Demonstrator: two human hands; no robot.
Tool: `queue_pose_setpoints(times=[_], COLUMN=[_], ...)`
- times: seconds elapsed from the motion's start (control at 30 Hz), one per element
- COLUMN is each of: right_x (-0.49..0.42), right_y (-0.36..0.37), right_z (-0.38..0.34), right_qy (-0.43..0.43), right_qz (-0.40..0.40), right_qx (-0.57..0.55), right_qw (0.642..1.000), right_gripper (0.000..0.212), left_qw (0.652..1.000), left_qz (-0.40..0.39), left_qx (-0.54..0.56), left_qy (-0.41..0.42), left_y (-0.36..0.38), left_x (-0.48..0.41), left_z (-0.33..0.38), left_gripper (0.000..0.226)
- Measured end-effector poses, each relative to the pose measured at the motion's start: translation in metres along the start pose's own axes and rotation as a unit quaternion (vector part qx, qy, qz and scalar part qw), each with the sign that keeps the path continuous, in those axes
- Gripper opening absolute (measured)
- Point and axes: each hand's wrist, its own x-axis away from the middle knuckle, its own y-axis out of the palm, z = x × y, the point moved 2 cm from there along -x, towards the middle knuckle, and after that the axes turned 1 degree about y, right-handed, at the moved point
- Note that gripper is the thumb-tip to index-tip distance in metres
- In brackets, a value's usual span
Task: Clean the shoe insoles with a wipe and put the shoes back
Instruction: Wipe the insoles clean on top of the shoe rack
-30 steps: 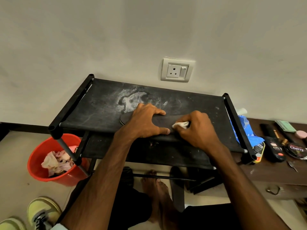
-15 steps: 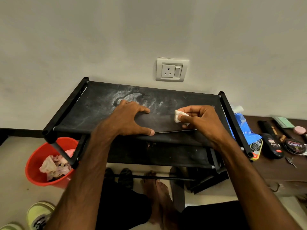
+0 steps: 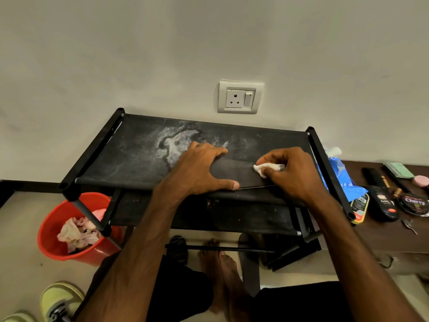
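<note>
Atop rack [image 3: 130, 159], left hand [image 3: 197, 168] presses insole [image 3: 234, 173], fingers [image 3: 214, 151] spread; right hand [image 3: 294, 175] fingers [image 3: 275, 157] pinch wipe [image 3: 267, 168].

Both forearms reach forward, hands side by side.
The left hand [image 3: 199, 168] lies palm-down, fingers spread and thumb stretched wide; the right hand [image 3: 297, 175] has its fingers curled, pinching a white wipe [image 3: 264, 168].

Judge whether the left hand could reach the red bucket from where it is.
Probably yes. The left hand presses the insole on the rack's top shelf; the red bucket stands on the floor below, to its left. A rack leg crosses its mouth, but most is open.
</note>
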Motion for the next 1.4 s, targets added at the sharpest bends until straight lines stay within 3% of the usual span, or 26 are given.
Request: queue_pose_setpoints(times=[0.17, 0.4, 0.73, 0.83, 0.93, 1.03, 1.2, 1.3, 1.4], right_x=[-0.005, -0.008, -0.007, -0.015, -0.023, -0.023, -0.017, -0.011, -0.011], right_y=[-0.005, 0.022, 0.064, 0.048, 0.021, 0.017, 0.056, 0.070, 0.061], right_z=[0.012, -0.007, -0.050, -0.029, -0.001, 0.004, -0.035, -0.054, -0.048], right_qy=[0.045, 0.065, -0.066, -0.007, 0.079, 0.095, 0.013, -0.052, -0.048], right_qz=[0.048, 0.031, -0.057, -0.041, 0.029, 0.051, -0.003, -0.056, -0.073], right_qx=[0.057, 0.116, 0.081, 0.073, 0.078, 0.091, 0.132, 0.096, 0.074], right_qw=[0.996, 0.991, 0.993, 0.996, 0.993, 0.990, 0.991, 0.992, 0.993], right_gripper=[0.016, 0.018, 0.022, 0.021, 0.018, 0.018, 0.023, 0.022, 0.021], left_qw=[0.999, 0.998, 0.998, 0.998, 0.997, 0.997, 0.997, 0.997, 0.996], left_qz=[-0.014, -0.016, -0.026, -0.022, -0.027, -0.033, -0.032, -0.038, -0.035], left_qx=[0.032, 0.050, 0.057, 0.055, 0.058, 0.057, 0.054, 0.057, 0.065], left_qy=[-0.015, -0.029, -0.022, -0.031, -0.036, -0.039, -0.041, -0.042, -0.049], left_y=[-0.012, -0.008, -0.010, -0.008, -0.008, -0.008, -0.008, -0.008, -0.007], left_x=[0.005, 0.004, 0.005, 0.005, 0.003, 0.002, 0.002, 0.003, 0.003], left_z=[-0.020, -0.019, -0.020, -0.019, -0.018, -0.018, -0.019, -0.020, -0.020], left_gripper=[0.086, 0.087, 0.086, 0.088, 0.090, 0.092, 0.089, 0.088, 0.090])
